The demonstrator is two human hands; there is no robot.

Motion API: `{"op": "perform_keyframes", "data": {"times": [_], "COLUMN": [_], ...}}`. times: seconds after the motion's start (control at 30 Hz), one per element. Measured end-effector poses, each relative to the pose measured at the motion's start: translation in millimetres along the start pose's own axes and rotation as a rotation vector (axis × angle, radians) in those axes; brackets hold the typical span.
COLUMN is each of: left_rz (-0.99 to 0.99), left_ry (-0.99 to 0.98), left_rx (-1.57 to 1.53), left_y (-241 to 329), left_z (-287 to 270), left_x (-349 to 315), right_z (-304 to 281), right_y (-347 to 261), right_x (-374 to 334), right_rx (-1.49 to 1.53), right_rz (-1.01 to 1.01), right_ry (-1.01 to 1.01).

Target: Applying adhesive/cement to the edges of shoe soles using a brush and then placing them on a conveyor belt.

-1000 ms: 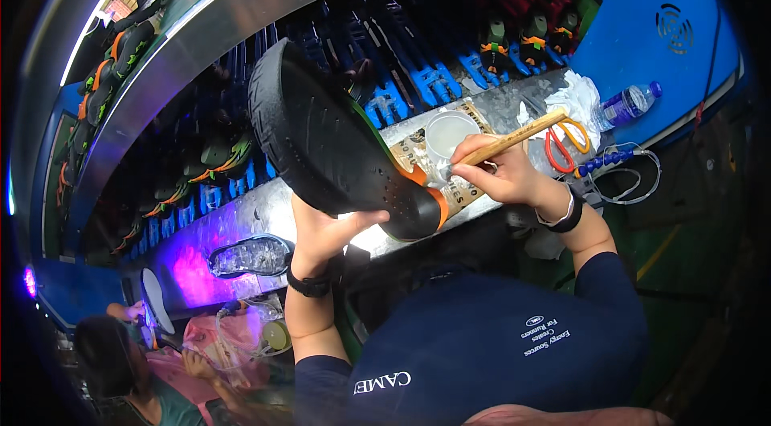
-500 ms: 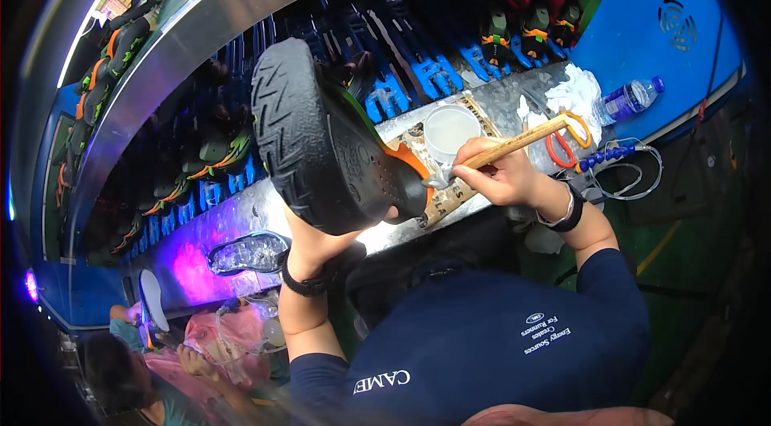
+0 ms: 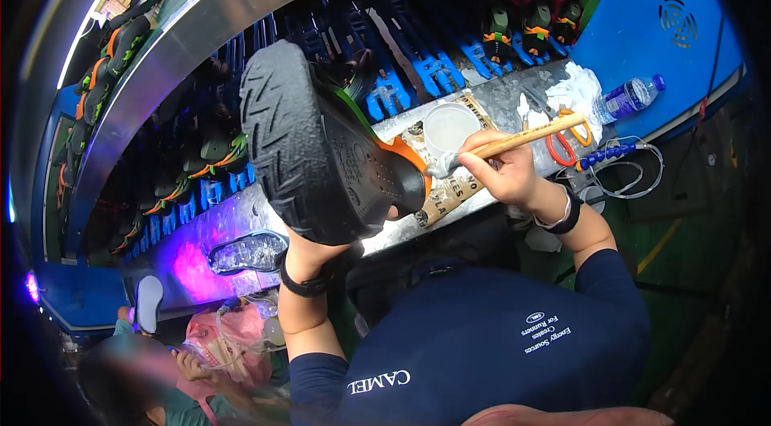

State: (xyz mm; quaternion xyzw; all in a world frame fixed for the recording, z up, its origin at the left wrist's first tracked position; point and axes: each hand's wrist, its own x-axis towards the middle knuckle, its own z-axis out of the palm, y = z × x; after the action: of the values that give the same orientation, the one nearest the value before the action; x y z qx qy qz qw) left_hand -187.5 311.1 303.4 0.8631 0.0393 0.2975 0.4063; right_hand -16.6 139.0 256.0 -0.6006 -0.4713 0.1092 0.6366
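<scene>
My left hand [image 3: 309,256] holds up a shoe [image 3: 283,141] with a thick black treaded sole and orange and green trim. Most of that hand's fingers are hidden behind the shoe. Pinched in my right hand [image 3: 507,173] is a brush [image 3: 540,135] with a pale wooden handle. Its whitish tip lies at the shoe's orange edge; whether it touches is hard to tell. Just beyond the tip, a round translucent tub [image 3: 426,130] stands on a printed brown paper sheet [image 3: 459,203] on the metal bench.
Scissors with red and orange handles [image 3: 562,151], crumpled white cloth [image 3: 577,90] and a plastic bottle [image 3: 630,98] lie to the right. Another sole [image 3: 249,252] rests on the bench at left. Blue racks [image 3: 438,77] with shoes stand behind. A co-worker's hand [image 3: 191,363] shows at lower left.
My left hand has shifted the shoe slightly left and down. The brush has moved a little right, its handle tilting lower. The co-worker's white-faced sole has turned more upright.
</scene>
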Motion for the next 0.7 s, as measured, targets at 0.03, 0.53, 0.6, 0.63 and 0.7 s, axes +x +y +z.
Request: {"op": "perform_keyframes", "data": {"times": [0.03, 0.53, 0.6, 0.63, 0.7], "left_rz": [0.001, 0.003, -0.062, -0.132, -0.162], "left_ry": [0.001, 0.065, 0.07, 0.078, 0.065], "left_rx": [0.002, -0.371, -0.525, -0.68, -0.741], "left_y": [-2, -21, -27, -30, -41], "left_z": [-1, -3, -1, 0, 2], "left_x": [-2, 21, 22, 21, 20], "right_z": [0, -4, -6, -5, -4], "right_y": [1, -6, -4, -4, -1], "right_x": [0, -1, 3, 3, 4], "right_rx": [0.001, 0.218, 0.127, 0.037, -0.006], "right_rz": [-0.002, 0.133, 0.082, 0.035, 0.015], "right_ry": [-0.001, -0.034, -0.091, -0.152, -0.162]}}
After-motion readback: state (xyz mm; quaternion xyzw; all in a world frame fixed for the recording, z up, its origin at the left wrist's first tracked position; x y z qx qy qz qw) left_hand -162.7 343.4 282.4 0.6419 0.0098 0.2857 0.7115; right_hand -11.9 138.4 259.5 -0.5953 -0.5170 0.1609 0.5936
